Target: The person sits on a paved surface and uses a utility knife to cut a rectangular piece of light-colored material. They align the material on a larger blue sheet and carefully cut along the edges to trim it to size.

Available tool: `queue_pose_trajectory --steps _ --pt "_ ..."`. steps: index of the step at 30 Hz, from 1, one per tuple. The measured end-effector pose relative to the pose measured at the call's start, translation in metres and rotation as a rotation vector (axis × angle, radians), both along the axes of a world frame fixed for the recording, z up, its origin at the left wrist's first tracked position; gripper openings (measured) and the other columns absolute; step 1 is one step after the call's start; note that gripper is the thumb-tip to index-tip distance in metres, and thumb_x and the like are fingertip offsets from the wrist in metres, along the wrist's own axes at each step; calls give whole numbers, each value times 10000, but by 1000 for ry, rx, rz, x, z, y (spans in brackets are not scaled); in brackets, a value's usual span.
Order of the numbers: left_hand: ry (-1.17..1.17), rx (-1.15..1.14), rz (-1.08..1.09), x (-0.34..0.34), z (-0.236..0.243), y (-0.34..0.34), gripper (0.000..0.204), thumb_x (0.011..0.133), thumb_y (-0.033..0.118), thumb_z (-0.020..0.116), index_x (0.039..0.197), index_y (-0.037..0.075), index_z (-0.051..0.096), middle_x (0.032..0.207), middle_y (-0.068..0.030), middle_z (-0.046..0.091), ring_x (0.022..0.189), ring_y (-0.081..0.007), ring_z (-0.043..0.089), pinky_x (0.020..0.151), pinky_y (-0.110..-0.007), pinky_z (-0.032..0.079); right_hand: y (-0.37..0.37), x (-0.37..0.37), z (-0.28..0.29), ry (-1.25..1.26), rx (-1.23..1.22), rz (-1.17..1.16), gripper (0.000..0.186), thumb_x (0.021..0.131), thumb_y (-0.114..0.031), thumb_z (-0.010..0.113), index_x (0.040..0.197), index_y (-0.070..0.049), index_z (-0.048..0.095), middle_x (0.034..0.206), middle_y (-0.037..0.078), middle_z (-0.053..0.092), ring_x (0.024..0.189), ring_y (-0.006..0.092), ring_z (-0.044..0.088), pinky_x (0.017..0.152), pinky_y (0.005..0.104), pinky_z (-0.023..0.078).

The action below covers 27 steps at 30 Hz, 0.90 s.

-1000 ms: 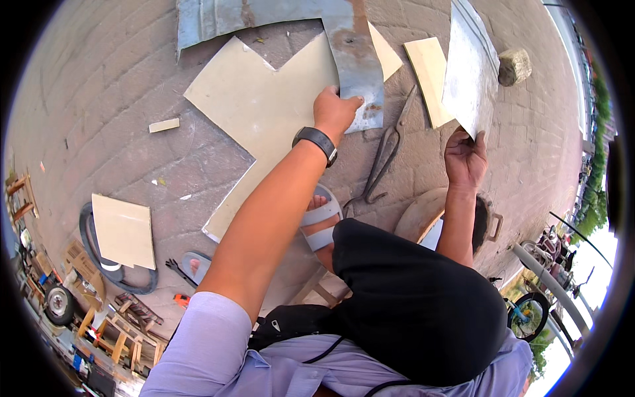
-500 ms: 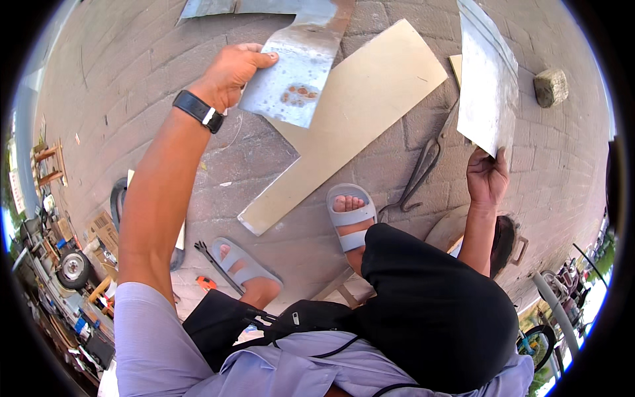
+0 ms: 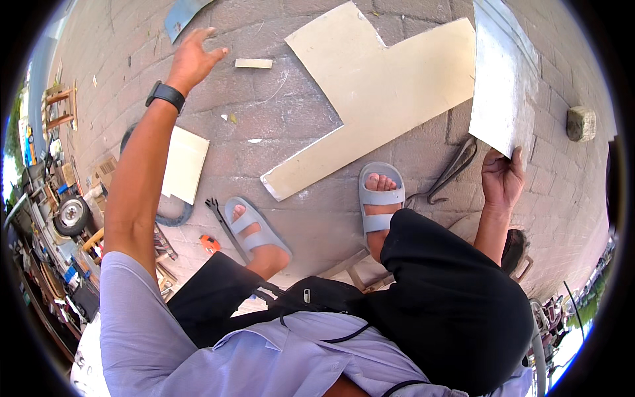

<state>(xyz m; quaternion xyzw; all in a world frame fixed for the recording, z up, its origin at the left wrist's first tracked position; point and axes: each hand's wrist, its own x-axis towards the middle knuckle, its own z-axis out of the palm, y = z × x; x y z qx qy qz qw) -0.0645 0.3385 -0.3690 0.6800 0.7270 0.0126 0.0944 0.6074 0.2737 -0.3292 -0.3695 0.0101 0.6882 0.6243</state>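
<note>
Bluish metal sheet: shifting to the view's upper-left rim; left hand hanging just beside it, fingers spread, released. Silvery sheet: right of cream board, right hand pinching its lower edge; one-sided grip perhaps inviting a slip, thin metal cutting skin.

Outdoor workspace, paved ground, shears, sheet metal

No lettering, label, number or sign can be read. Any markings on the black wristband, on the small orange object or among the clutter at the left edge are too small or blurred to tell.
</note>
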Motion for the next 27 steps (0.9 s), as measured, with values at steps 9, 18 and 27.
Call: queue_pose_trajectory --steps 9,18,27 --pt "-57 32 -137 42 -69 -37 272 901 303 739 1123 146 750 1120 -80 678 1075 -370 636 914 -488 517 -22 -39 -1 -167 -140 138 369 1052 -143 593 1385 -12 501 1335 146 642 1206 264 651 936 411 583" --pt "19 156 374 0 -14 -21 578 928 412 718 1313 -14 642 1275 -221 676 1175 -337 661 977 -431 537 -21 -62 5 -132 -111 175 354 1059 -150 582 1376 -5 518 1318 131 652 1211 254 647 980 407 578" --pt "-2195 -320 630 264 50 -60 652 995 464 677 1425 0 519 1358 -142 637 1261 -252 618 1077 -425 510 -17 -127 2 14 -114 384 284 1038 -154 624 1260 20 589 1204 118 694 1101 232 693 927 377 598"
